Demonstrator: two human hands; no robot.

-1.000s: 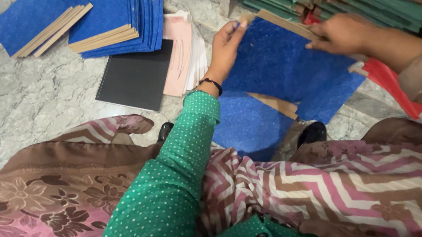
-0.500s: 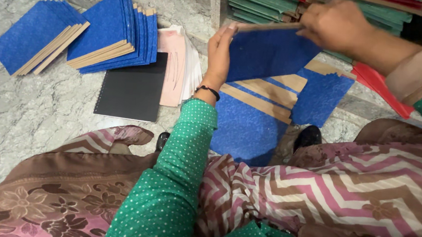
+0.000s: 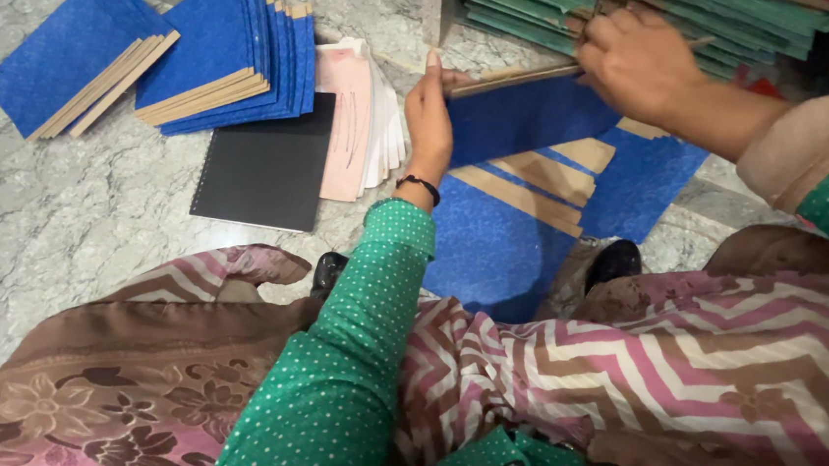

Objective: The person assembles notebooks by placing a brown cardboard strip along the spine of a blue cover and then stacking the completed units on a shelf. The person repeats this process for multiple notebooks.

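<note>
One blue cover board [image 3: 527, 114] stands on edge above a spread of blue sheets [image 3: 493, 239] on the marble floor [image 3: 30, 232]. Left hand [image 3: 431, 116] clasps its left end, right hand [image 3: 640, 63] pinches the top edge. Leftward: two fanned blue stacks [image 3: 222, 50], one black spiral notebook [image 3: 267, 167].

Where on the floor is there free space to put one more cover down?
Bare marble floor lies left of the black spiral notebook and below the fanned blue covers. It is crowded around the pink sheets and green stacks.
</note>
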